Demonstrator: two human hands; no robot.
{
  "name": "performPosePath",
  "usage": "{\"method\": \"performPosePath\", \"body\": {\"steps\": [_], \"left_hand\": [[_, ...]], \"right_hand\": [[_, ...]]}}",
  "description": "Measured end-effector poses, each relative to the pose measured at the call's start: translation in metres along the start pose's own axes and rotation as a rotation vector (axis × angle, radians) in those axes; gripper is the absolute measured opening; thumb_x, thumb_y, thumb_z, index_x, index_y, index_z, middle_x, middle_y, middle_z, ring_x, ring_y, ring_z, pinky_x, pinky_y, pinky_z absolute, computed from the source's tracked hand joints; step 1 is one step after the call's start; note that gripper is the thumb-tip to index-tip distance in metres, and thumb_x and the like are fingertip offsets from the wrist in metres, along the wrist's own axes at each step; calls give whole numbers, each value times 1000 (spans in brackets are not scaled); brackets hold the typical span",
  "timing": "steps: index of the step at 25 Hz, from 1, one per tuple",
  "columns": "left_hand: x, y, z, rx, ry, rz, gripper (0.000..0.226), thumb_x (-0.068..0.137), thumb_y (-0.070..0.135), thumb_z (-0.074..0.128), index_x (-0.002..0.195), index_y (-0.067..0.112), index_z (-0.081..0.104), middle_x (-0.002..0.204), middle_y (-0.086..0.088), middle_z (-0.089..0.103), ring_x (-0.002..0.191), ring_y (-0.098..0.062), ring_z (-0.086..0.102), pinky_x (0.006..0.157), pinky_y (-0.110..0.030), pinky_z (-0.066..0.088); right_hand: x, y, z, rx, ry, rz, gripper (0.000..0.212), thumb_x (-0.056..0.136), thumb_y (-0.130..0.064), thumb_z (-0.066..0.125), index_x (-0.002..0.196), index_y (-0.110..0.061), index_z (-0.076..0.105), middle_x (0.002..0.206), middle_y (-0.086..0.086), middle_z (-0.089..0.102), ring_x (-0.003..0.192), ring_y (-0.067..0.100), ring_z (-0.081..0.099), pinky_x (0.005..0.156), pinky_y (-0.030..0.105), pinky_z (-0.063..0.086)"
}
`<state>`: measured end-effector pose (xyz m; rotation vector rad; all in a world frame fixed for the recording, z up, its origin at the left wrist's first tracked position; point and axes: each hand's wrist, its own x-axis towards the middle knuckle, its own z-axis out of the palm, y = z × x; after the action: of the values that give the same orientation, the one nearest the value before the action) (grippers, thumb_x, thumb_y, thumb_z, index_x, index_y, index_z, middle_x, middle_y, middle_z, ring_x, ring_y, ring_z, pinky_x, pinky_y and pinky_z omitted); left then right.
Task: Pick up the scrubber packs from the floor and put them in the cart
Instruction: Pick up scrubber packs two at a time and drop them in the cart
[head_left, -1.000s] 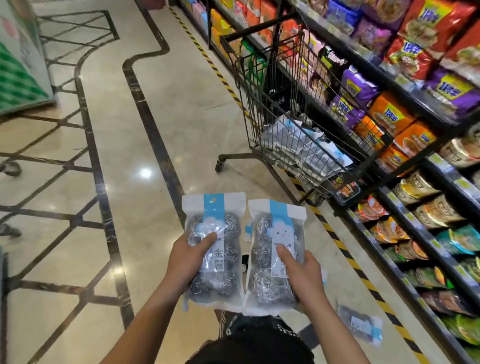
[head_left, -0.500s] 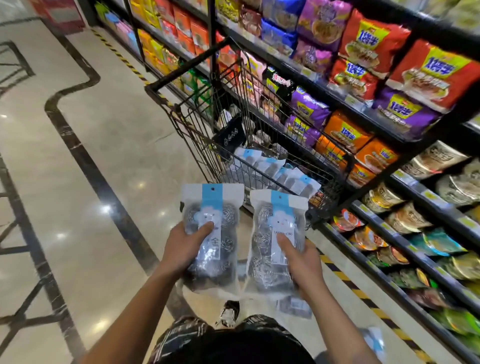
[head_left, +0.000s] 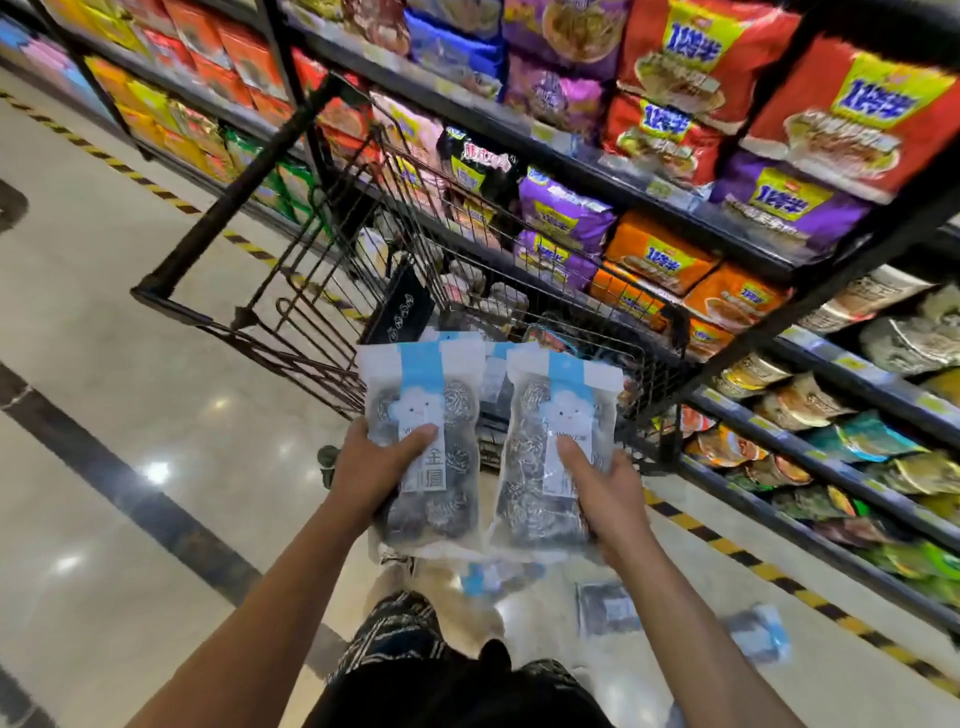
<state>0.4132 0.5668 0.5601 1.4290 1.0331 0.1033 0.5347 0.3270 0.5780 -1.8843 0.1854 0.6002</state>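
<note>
Standing beside the noodle shelves (head_left: 675, 218), the black wire cart (head_left: 322, 291) holds a loose heap of goods: several flat packs with blue-and-white tops lie in its basket, along with a dark bag (head_left: 402, 312) propped against the near wall; the rest of the load is too blurred to make out.

The left hand (head_left: 371, 470) grips the left scrubber pack (head_left: 423, 441) by its lower half, thumb pressed across the front label and the other fingers curled out of sight behind it. The right hand (head_left: 605, 491) grips the right scrubber pack (head_left: 553, 452) the same way, thumb laid up the front and fingers hidden behind. Both packs are held upright side by side, just in front of the cart's near edge and above the floor, not yet inside the basket. Each is a clear plastic bag with a white header crossed by a pale blue band, a small white cloud-shaped figure below it, and a label with printed characters; through the plastic show several round grey metal scouring balls stacked in pairs.

More packs (head_left: 605, 608) lie on the floor (head_left: 104, 415) near the person's feet, blurred. That floor is glossy cream stone with dark inlaid bands and bright light reflections, and a yellow-and-black striped line (head_left: 727, 545) runs along the foot of the shelves. Those shelves carry red, purple and orange noodle bags above and bowl-shaped tubs lower down.
</note>
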Motion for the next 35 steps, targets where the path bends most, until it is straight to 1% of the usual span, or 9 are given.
{"method": "performPosePath", "body": {"steps": [4,8,10,14,18,23,30,32,35], "left_hand": [[95,47,-7,2,-84,-29,73,69,41,93,129,19,59,116,1,74,97,-15,74,89,-41,60],[187,81,-4,81,-131,-7,70,75,37,90,132,15,55,117,2,68,87,-2,66,68,-20,53],[226,87,4,86,-155,-36,69,71,37,92,128,15,61,115,2,72,89,-7,71,69,-22,58],[300,68,31,195,-224,-83,57,75,28,91,123,10,66,112,-2,75,83,-6,72,50,-9,52],[348,27,55,249,-268,-185,62,72,37,92,125,15,69,112,2,76,95,-13,74,65,-16,54],[358,-36,72,347,-253,-326,47,85,21,83,128,10,67,120,-3,72,97,-15,68,80,-23,50],[352,-44,74,688,-264,-411,86,87,53,74,142,0,34,141,-19,52,130,-38,54,109,-45,46],[344,-26,70,691,-296,-390,80,83,51,74,139,5,41,136,-16,58,121,-37,61,102,-46,53],[321,7,68,759,-378,-239,57,96,43,60,138,5,51,129,-15,64,109,-34,66,86,-32,54]], "right_hand": [[64,-40,49,13,71,63,45,87,-50,76,119,-26,56,107,-13,66,106,14,63,91,33,47],[125,-68,91,19,111,101,78,90,-57,69,148,-10,44,138,-2,55,126,20,53,96,32,41],[157,-67,108,24,115,175,89,90,-59,68,153,-6,36,149,6,51,133,26,51,95,33,40],[216,-48,134,31,169,301,96,82,-69,69,147,-4,43,138,8,59,126,29,58,96,40,49],[260,-10,148,-152,109,338,82,92,-56,67,145,1,43,130,4,56,124,23,54,95,33,43],[271,28,156,-372,80,344,84,93,-54,66,147,3,37,141,20,60,131,39,55,100,42,47],[254,22,149,-488,72,368,97,83,-64,71,145,1,37,132,24,62,120,43,60,93,47,52],[243,10,140,-497,86,323,89,83,-69,67,139,-3,46,123,18,66,113,39,62,90,45,53],[224,-18,126,-437,130,231,41,100,-47,57,119,-10,56,95,3,63,93,25,58,73,29,45]]}}
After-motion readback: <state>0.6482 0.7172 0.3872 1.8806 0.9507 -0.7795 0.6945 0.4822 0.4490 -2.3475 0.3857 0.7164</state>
